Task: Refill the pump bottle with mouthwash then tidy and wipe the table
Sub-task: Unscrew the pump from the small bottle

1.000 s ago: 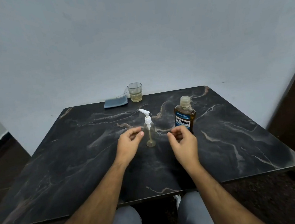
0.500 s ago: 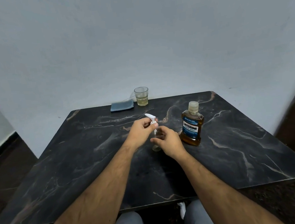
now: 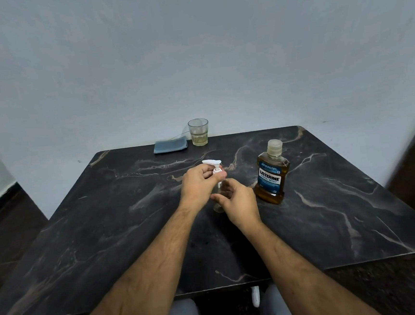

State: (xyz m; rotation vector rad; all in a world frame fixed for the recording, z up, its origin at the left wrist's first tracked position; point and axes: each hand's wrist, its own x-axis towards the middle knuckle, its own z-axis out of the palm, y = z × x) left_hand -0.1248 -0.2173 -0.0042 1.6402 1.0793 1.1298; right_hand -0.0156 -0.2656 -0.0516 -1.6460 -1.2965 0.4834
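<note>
The pump bottle [image 3: 218, 196] is being gripped mid-tabletop [image 3: 106, 216]: its pump head [image 3: 213, 165] pinched by the left hand [image 3: 199, 185], its body clasped by the right hand [image 3: 239, 202].

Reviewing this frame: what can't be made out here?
- Pump bottle body, head view: mostly hidden by the right hand; fill level unreadable.
- Pump collar: covered by the left hand; whether unscrewed, unclear.
- Mouthwash bottle small print: too small.
</note>
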